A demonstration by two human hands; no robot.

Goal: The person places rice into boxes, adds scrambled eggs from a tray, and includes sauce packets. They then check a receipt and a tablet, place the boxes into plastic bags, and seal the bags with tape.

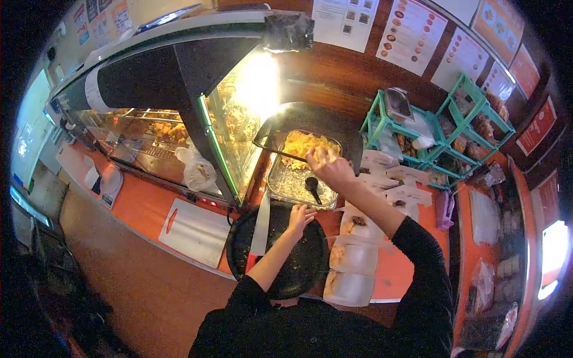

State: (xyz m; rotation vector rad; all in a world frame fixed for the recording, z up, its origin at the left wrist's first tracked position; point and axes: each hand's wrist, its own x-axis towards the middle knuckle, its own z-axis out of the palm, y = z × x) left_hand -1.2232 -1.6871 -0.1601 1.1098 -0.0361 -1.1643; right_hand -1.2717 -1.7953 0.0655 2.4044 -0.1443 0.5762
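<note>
A rectangular tray [273, 188] holds yellow-orange food [307, 145] at its far end and paler bits nearer. My right hand [329, 171] is closed around the dark handle of a utensil [280, 153], above the right side of the tray. A black scoop [313, 186] lies in the tray's near part. At the tray's near edge is my left hand [301, 218], its fingers apart and holding nothing, over the far rim of a round black pan [292, 271]. Across the pan's left side lies a large knife [261, 230] with a red handle.
A lit glass food cabinet [149, 134] stands left, a white cutting board [194, 232] before it. Papers with small dark food portions [358, 221] and wrapped packs [352, 289] lie right of the tray. Green baskets [418, 156] stand at the back right.
</note>
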